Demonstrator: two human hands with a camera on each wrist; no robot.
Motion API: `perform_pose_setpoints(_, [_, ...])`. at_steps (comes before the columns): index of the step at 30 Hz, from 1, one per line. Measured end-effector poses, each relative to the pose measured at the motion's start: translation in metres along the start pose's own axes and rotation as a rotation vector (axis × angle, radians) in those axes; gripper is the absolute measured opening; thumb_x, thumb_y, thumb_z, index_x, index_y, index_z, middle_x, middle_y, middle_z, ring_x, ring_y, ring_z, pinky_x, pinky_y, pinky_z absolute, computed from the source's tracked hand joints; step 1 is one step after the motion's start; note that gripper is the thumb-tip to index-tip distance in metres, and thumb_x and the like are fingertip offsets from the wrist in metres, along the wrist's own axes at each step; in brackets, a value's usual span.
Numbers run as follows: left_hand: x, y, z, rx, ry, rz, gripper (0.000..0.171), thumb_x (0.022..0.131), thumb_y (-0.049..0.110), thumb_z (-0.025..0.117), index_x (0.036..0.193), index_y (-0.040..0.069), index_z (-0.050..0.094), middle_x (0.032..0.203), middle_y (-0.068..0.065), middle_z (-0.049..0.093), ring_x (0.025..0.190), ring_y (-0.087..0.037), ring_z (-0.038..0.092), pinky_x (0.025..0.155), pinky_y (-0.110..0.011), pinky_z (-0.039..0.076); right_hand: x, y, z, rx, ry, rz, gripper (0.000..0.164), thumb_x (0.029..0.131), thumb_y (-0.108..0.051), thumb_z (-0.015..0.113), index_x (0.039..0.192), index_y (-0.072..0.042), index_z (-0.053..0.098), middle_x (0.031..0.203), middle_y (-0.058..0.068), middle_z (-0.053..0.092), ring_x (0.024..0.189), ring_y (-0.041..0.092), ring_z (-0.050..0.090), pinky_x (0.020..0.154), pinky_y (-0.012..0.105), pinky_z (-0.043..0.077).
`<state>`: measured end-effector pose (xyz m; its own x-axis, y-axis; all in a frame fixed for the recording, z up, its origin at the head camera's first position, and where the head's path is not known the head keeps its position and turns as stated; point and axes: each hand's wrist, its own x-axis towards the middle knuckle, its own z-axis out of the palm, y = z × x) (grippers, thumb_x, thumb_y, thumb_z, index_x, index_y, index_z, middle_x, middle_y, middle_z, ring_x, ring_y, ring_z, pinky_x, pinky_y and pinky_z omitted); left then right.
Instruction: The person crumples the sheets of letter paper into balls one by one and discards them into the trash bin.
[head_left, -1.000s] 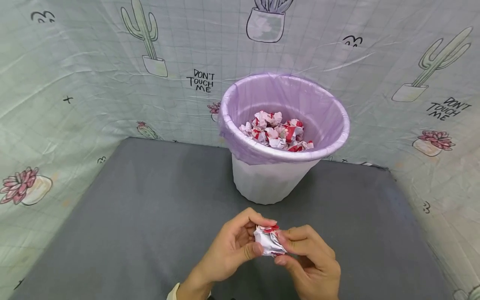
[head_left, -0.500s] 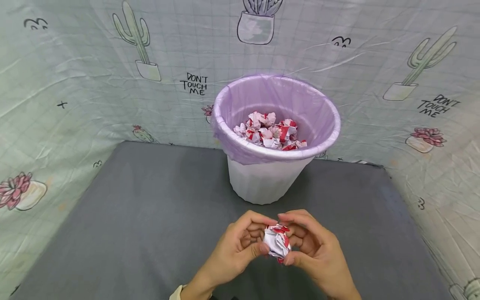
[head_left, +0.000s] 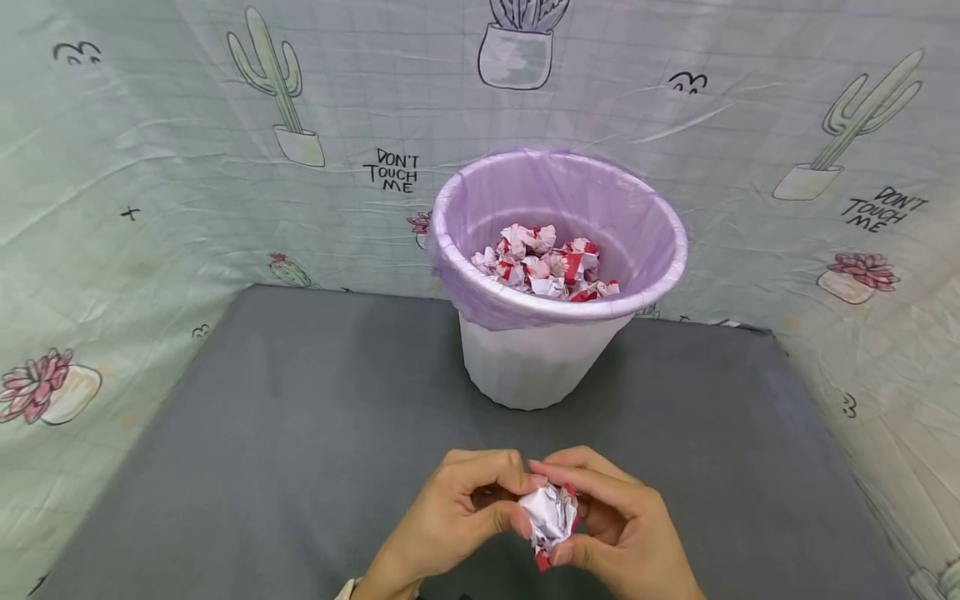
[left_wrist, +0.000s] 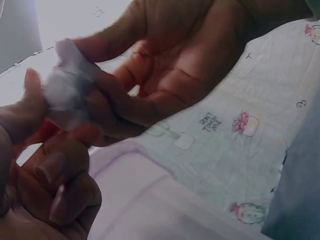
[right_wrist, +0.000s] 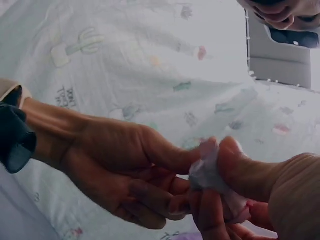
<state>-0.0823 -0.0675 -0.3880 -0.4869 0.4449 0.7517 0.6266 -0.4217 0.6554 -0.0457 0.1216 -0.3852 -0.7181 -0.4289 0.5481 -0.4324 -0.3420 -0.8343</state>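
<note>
Both hands meet at a crumpled ball of white and red paper (head_left: 551,515) low in the head view, in front of the bin. My left hand (head_left: 457,512) pinches its left side between thumb and bent index finger. On the other side my right hand (head_left: 626,521) grips it, thumb at the lower edge and fingers over the top and back. A red corner sticks out at the bottom. In the left wrist view the paper ball (left_wrist: 72,90) is blurred between the fingers of both hands. The right wrist view shows the paper ball (right_wrist: 212,175) pinched by both thumbs.
Behind the hands stands a white bin (head_left: 536,358) with a purple liner (head_left: 517,187); several crumpled red and white paper pieces (head_left: 547,262) lie inside. The grey table surface (head_left: 315,417) ends at a cactus-print cloth (head_left: 337,100) hanging at the back and sides.
The hands have turned the paper ball between them, and a red corner now points down. My left index finger has bent more sharply, and both hands sit slightly lower than half a second ago.
</note>
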Motion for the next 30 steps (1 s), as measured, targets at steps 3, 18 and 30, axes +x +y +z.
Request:
perform_pose_setpoints(3, [0.001, 0.002, 0.001, 0.008, 0.011, -0.001, 0.025, 0.090, 0.023, 0.055, 0.085, -0.001, 0.053, 0.069, -0.008, 0.047, 0.058, -0.013, 0.046, 0.045, -0.018, 0.043, -0.001, 0.003, 0.003, -0.021, 0.051, -0.020, 0.044, 0.084, 0.012, 0.065, 0.125, 0.018, 0.050, 0.117, 0.026, 0.051, 0.097, 0.026, 0.060, 0.068, 0.031, 0.056])
perform_pose_setpoints(18, [-0.010, -0.017, 0.001, 0.240, 0.148, -0.059, 0.032, 0.090, 0.027, 0.058, 0.105, -0.002, 0.058, 0.075, -0.005, 0.054, 0.056, -0.007, 0.042, 0.044, -0.016, 0.037, 0.011, 0.024, 0.011, -0.227, 0.273, -0.097, 0.031, 0.090, 0.013, 0.056, 0.120, 0.019, 0.052, 0.104, 0.020, 0.053, 0.089, 0.018, 0.057, 0.071, 0.019, 0.051])
perform_pose_setpoints(30, [-0.001, -0.014, 0.024, 0.449, 0.301, 0.109, 0.034, 0.090, 0.025, 0.061, 0.101, -0.007, 0.058, 0.070, -0.002, 0.049, 0.051, -0.003, 0.037, 0.043, -0.009, 0.034, 0.010, 0.028, 0.026, -0.383, 0.450, -0.286, 0.026, 0.095, 0.003, 0.053, 0.115, 0.019, 0.057, 0.093, 0.017, 0.052, 0.077, 0.014, 0.052, 0.061, 0.020, 0.047])
